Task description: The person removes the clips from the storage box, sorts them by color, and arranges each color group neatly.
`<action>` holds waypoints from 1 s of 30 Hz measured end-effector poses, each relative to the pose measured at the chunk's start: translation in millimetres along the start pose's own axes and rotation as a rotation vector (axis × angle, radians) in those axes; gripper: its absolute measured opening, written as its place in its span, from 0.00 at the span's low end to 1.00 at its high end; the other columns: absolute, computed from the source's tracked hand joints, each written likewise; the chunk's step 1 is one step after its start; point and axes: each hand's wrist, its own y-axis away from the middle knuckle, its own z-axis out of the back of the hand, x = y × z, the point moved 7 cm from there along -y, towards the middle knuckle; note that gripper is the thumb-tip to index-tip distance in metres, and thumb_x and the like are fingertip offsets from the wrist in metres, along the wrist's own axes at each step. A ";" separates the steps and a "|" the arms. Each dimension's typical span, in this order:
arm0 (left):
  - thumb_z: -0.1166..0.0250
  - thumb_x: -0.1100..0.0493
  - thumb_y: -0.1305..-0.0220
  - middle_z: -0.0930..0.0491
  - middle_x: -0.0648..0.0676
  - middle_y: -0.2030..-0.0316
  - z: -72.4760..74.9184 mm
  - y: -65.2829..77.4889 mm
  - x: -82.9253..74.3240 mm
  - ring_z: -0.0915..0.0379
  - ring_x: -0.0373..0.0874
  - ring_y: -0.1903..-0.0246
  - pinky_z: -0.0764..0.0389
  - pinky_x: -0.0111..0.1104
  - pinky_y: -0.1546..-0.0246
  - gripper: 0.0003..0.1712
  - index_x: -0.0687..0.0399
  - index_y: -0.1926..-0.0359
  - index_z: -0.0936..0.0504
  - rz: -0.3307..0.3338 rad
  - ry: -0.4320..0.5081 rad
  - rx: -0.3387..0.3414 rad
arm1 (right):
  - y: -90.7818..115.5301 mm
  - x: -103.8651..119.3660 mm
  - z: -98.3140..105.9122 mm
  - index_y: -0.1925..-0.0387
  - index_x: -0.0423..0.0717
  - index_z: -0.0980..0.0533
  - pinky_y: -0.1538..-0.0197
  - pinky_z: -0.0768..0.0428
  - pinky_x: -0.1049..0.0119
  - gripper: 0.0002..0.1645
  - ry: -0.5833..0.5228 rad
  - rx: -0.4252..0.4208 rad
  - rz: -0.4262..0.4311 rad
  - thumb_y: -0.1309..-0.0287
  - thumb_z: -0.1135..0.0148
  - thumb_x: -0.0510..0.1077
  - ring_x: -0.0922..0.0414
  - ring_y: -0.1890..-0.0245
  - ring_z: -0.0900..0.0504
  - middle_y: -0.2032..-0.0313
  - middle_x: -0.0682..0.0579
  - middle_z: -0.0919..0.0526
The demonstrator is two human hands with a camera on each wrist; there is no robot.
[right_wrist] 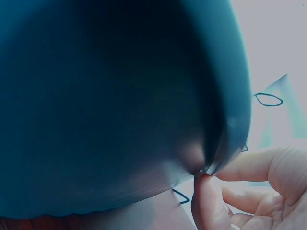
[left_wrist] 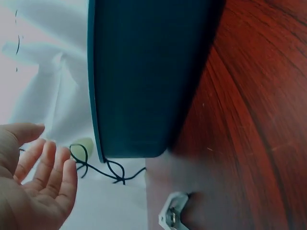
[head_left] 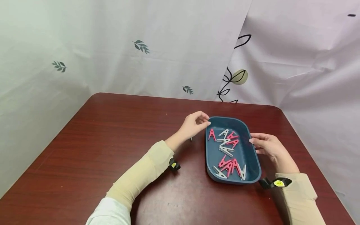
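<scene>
A dark blue rectangular bin (head_left: pixel 208 156) stands on the right half of the table, with several pink clothespins (head_left: pixel 212 135) and grey-white clothespins (head_left: pixel 226 151) scattered inside. My right hand (head_left: pixel 270 147) pinches its right rim, thumb at the edge. The bin's wall (right_wrist: pixel 120 120) fills most of the right wrist view. Close to the far left corner is my left hand (head_left: pixel 194 126), its fingers loosely bent; the left wrist view shows this hand (left_wrist: pixel 41 184) beside the bin, holding nothing. One grey-white clothespin (left_wrist: pixel 172 211) lies on the table, mostly hidden behind the left wrist in the head view.
The reddish-brown table (head_left: pixel 112 134) extends to the left and in front of the bin. A pale curtain with leaf prints (head_left: pixel 168 62) hangs behind and along the sides. Black straps with yellow labels (head_left: pixel 279 183) sit around the wrists.
</scene>
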 end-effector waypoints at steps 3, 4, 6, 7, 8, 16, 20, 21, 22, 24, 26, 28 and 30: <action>0.34 0.63 0.40 0.19 0.56 0.64 -7.0 1.1 -11.8 0.23 0.44 0.65 0.24 0.25 0.63 0.11 0.61 0.57 0.21 -0.068 -0.008 0.039 | -0.6 0.6 0.2 0.38 0.25 0.38 0.67 0.18 0.69 0.34 -0.006 0.001 -0.003 0.37 0.41 0.45 0.66 0.73 0.18 0.74 0.67 0.18; 0.34 0.63 0.40 0.19 0.56 0.64 -10.0 1.4 -15.3 0.23 0.44 0.65 0.24 0.24 0.62 0.11 0.60 0.57 0.21 -0.089 -0.015 0.060 | -0.9 0.7 0.4 0.38 0.25 0.38 0.67 0.18 0.69 0.34 -0.009 0.002 -0.001 0.36 0.42 0.44 0.66 0.73 0.18 0.74 0.67 0.18; 0.34 0.63 0.41 0.20 0.56 0.63 -16.5 1.8 -21.7 0.23 0.43 0.64 0.24 0.23 0.62 0.11 0.60 0.56 0.21 -0.129 -0.037 0.107 | -1.1 0.9 0.7 0.38 0.26 0.38 0.67 0.18 0.69 0.34 -0.016 0.003 -0.001 0.37 0.41 0.44 0.66 0.73 0.18 0.74 0.67 0.18; 0.34 0.63 0.40 0.20 0.57 0.62 -19.9 2.0 -24.3 0.23 0.43 0.63 0.24 0.22 0.62 0.12 0.60 0.56 0.21 -0.148 -0.054 0.131 | -1.1 1.1 0.8 0.38 0.26 0.38 0.67 0.18 0.69 0.34 -0.020 0.003 0.000 0.37 0.41 0.44 0.66 0.73 0.18 0.74 0.66 0.18; 0.34 0.63 0.40 0.20 0.57 0.62 -23.4 2.1 -26.8 0.23 0.43 0.63 0.24 0.21 0.62 0.12 0.60 0.56 0.21 -0.166 -0.076 0.151 | -0.9 1.5 1.0 0.38 0.25 0.39 0.67 0.18 0.69 0.34 -0.023 0.004 0.002 0.37 0.41 0.44 0.66 0.73 0.18 0.74 0.66 0.18; 0.33 0.61 0.40 0.21 0.56 0.57 -48.4 4.0 -37.6 0.24 0.43 0.58 0.22 0.31 0.57 0.13 0.59 0.54 0.22 -0.246 -0.209 0.278 | 0.5 0.2 1.8 0.38 0.26 0.37 0.67 0.18 0.69 0.33 -0.029 0.000 0.001 0.37 0.41 0.45 0.66 0.73 0.18 0.74 0.67 0.18; 0.34 0.61 0.39 0.22 0.55 0.55 -59.6 6.0 -39.1 0.25 0.42 0.55 0.22 0.29 0.56 0.14 0.59 0.53 0.22 -0.271 -0.289 0.349 | 0.4 -1.0 0.4 0.38 0.25 0.38 0.67 0.18 0.69 0.35 -0.027 0.003 0.003 0.37 0.41 0.45 0.65 0.73 0.18 0.74 0.67 0.18; 0.35 0.60 0.39 0.22 0.54 0.55 -62.3 6.4 -39.4 0.25 0.42 0.55 0.23 0.28 0.55 0.14 0.59 0.52 0.22 -0.276 -0.310 0.367 | 0.5 -1.0 0.1 0.37 0.25 0.39 0.67 0.18 0.68 0.35 -0.027 0.003 0.004 0.37 0.41 0.45 0.65 0.73 0.18 0.74 0.67 0.18; 0.35 0.60 0.38 0.22 0.54 0.55 -65.1 6.6 -39.4 0.26 0.43 0.54 0.23 0.28 0.53 0.14 0.59 0.52 0.22 -0.279 -0.324 0.388 | 0.4 -1.3 0.0 0.37 0.26 0.39 0.67 0.18 0.68 0.35 -0.025 0.001 0.002 0.37 0.41 0.45 0.65 0.72 0.18 0.74 0.67 0.18; 0.36 0.60 0.38 0.22 0.54 0.55 -70.6 7.0 -39.3 0.26 0.43 0.54 0.25 0.25 0.52 0.14 0.59 0.52 0.22 -0.281 -0.352 0.429 | 0.4 -1.3 -0.3 0.37 0.26 0.39 0.67 0.18 0.68 0.35 -0.021 -0.002 0.002 0.37 0.41 0.45 0.66 0.72 0.18 0.74 0.67 0.18; 0.36 0.59 0.38 0.22 0.54 0.55 -75.8 7.3 -39.1 0.26 0.43 0.53 0.26 0.24 0.51 0.15 0.59 0.51 0.22 -0.279 -0.379 0.468 | 0.1 -1.5 -0.4 0.37 0.26 0.39 0.66 0.18 0.68 0.35 -0.020 -0.003 0.001 0.37 0.41 0.45 0.66 0.72 0.18 0.73 0.67 0.18; 0.36 0.59 0.37 0.22 0.53 0.55 -81.3 7.1 -38.0 0.25 0.42 0.54 0.27 0.22 0.52 0.15 0.58 0.51 0.21 -0.278 -0.414 0.501 | 0.0 -1.4 -0.4 0.37 0.26 0.39 0.67 0.18 0.68 0.36 -0.021 -0.002 0.003 0.37 0.41 0.45 0.66 0.72 0.18 0.73 0.67 0.18; 0.36 0.58 0.37 0.22 0.52 0.56 -86.8 6.9 -36.7 0.26 0.41 0.55 0.27 0.22 0.54 0.15 0.56 0.50 0.21 -0.284 -0.461 0.526 | 0.2 -1.3 -0.3 0.37 0.26 0.40 0.67 0.18 0.68 0.36 -0.022 -0.003 0.003 0.37 0.41 0.45 0.66 0.72 0.18 0.73 0.67 0.18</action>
